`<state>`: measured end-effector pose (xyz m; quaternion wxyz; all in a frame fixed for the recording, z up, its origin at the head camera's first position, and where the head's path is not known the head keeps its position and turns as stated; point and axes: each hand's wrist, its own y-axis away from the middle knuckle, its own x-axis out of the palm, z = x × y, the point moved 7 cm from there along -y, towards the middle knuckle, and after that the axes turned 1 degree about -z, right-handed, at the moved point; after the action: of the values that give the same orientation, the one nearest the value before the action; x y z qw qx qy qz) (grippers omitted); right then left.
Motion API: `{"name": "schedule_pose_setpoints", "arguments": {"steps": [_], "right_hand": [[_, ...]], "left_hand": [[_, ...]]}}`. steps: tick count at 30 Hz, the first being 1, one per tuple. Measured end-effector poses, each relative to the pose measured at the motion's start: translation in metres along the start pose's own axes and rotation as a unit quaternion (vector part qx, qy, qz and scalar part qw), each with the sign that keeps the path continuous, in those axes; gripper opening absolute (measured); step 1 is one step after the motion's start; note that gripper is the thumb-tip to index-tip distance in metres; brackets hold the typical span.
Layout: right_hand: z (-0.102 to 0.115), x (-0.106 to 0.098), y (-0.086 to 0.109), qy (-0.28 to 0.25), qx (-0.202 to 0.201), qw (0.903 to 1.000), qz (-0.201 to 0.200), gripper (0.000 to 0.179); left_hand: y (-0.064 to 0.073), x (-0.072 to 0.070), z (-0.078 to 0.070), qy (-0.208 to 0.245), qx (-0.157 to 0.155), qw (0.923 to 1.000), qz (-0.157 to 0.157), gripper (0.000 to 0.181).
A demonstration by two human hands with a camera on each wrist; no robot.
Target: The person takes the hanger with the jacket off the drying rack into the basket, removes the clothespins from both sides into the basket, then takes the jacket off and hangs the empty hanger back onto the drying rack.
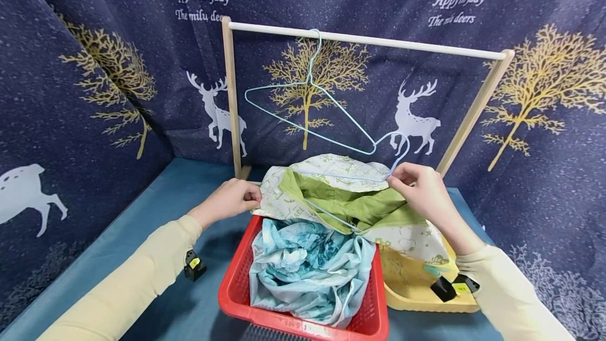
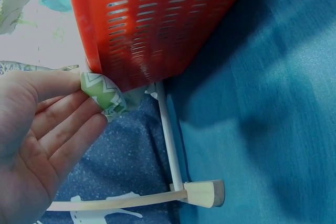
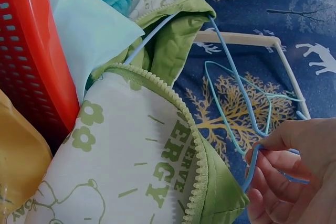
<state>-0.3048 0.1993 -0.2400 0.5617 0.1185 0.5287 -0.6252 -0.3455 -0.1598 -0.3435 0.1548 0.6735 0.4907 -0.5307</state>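
A white jacket [image 1: 276,199] with green print, a green lining and a zipper lies spread over the back of the red basket [image 1: 226,291]. My left hand [image 1: 235,196] pinches its left edge between thumb and fingers; the left wrist view shows the green zigzag-patterned fabric [image 2: 104,92] there. With my right hand [image 1: 421,191] I grip a blue hanger [image 3: 233,74] at its neck, below the hook. Part of this hanger runs inside the jacket's opening, and the fabric hides the rest. Zipper teeth [image 3: 197,161] edge the jacket panel nearest my right hand.
Crumpled light-blue clothing [image 1: 307,272] fills the red basket. A yellow basket [image 1: 426,303] stands to its right, partly under the jacket. Behind, a rack's white rail [image 1: 379,41] bears a pale-green hanger [image 1: 279,87], overlapped by the blue hanger's hook in the head view.
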Motion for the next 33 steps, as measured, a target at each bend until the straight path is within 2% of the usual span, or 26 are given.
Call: {"name": "schedule_pose_setpoints", "arguments": {"steps": [20,33], "right_hand": [[-0.009,-0.007,0.006,0.000,0.019,0.9996,-0.023,0.011],[-0.010,-0.013,0.006,-0.007,0.014,0.9993,-0.033,0.014]], "left_hand": [[0.000,-0.002,-0.002,-0.003,-0.001,1.0000,0.004,0.013],[0.000,-0.001,-0.002,0.003,0.001,1.0000,0.001,0.014]]}}
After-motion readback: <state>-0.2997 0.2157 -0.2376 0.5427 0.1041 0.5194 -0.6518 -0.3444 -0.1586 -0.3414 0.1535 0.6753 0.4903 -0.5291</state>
